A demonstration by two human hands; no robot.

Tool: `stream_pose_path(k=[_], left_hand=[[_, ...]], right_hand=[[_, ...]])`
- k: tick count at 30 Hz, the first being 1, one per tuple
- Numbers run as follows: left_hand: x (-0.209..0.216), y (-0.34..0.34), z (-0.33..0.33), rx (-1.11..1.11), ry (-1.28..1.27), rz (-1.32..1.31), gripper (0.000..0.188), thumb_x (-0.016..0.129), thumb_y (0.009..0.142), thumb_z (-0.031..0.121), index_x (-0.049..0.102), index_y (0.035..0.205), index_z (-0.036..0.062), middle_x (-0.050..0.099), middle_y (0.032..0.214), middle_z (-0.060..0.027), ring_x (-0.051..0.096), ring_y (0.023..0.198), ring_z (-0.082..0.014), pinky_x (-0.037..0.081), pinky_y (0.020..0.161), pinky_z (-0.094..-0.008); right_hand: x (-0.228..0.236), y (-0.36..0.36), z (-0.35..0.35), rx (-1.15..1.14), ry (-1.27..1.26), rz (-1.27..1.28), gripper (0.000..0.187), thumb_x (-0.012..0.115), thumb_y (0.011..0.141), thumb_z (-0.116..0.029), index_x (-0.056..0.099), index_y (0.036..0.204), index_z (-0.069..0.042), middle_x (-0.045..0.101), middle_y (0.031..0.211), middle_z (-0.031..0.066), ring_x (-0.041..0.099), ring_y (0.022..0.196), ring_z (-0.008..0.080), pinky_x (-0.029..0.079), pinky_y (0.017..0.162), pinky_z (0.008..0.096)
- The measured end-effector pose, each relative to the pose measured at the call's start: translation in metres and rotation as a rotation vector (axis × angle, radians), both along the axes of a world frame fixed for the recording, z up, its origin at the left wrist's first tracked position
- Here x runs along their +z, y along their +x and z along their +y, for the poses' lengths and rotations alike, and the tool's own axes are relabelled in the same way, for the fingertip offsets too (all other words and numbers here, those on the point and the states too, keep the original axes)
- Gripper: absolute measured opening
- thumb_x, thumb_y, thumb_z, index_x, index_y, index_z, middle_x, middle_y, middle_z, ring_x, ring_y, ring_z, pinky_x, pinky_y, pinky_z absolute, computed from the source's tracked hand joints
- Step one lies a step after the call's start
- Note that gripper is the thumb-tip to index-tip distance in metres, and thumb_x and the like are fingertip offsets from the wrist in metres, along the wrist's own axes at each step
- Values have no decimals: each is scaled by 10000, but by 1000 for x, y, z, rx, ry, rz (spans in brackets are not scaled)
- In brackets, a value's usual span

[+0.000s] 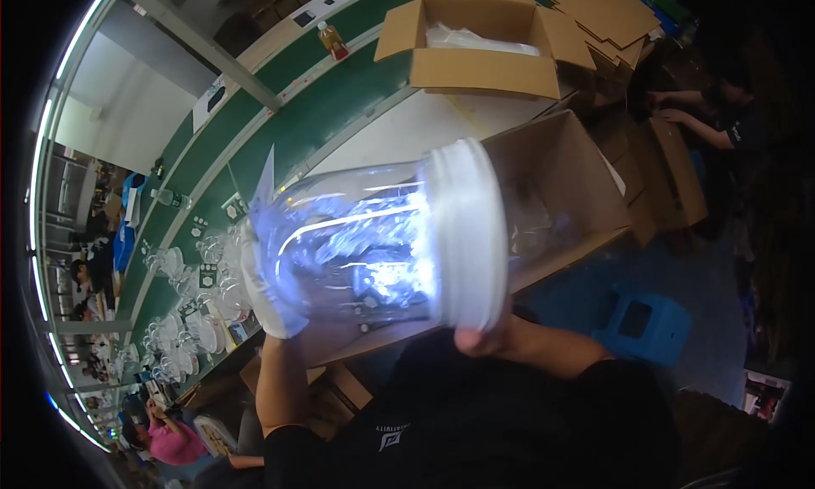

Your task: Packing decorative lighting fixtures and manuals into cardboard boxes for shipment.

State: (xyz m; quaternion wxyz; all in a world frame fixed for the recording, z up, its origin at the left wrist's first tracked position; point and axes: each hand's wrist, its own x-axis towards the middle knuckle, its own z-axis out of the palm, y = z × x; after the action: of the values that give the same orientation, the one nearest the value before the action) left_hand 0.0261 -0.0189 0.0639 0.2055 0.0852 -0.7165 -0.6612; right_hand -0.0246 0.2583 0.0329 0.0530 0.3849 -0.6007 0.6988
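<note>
Green bench (pixel 307 115) curves across the far left, with many clear domed pieces (pixel 210 334) crowded on its near part. Lifted at the centre, a clear dome (pixel 350 247) glows inside, apparently already joined to its white base (pixel 469 234); it is not packed in the open carton (pixel 564 171) behind and to its right. White-gloved, the left hand (pixel 270 285) cups the rounded end; the right hand (pixel 491 336) presses its thumb at the base, other fingers hidden. Whether anything on it remains undone, I cannot tell.

Near: one big dome (pixel 361 251), two hands (pixel 273 306) (pixel 482 340). Two bottles (pixel 337 47) (pixel 171 199), one far and one left. One blue stool (pixel 662 329), right. At least three boxes (pixel 486 75) (pixel 573 171) (pixel 681 179). Left: clear domes (pixel 231 295), too many to count.
</note>
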Motion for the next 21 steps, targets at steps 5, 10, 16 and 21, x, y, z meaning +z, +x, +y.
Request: stream_pose_path(k=[5,10,16,21], left_hand=[[-45,-1,28,176,213,25,481,499,1032,300,472,1411,4,611,1310,-135,608,1160,-261,521,991,-383],[-63,-11,36,60,713,24,401,451,1040,283,532,1317,4,622,1243,-140,632,1086,-267,544,953,-421],[-31,-44,88,-156,714,-41,413,495,1026,301,555,1292,-10,640,1224,-160,639,1093,-281,551,956,-424],[-16,-74,97,-384,869,-128,392,524,1021,253,551,1320,2,622,1268,-150,623,1118,-272,543,959,-400]], right_hand=[[19,-22,45,-145,-79,369,741,561,957,-468,312,1511,-43,234,1553,369,187,1419,627,116,1058,803],[20,-32,81,-133,6,448,521,587,927,-224,428,1391,-46,304,1536,339,243,1411,611,137,1033,833],[19,-30,100,-264,78,539,496,595,927,-222,448,1385,-102,357,1533,281,304,1416,552,156,1042,829],[30,-32,112,-258,286,678,509,615,913,-253,457,1388,-158,377,1542,232,355,1425,473,166,1086,791]])
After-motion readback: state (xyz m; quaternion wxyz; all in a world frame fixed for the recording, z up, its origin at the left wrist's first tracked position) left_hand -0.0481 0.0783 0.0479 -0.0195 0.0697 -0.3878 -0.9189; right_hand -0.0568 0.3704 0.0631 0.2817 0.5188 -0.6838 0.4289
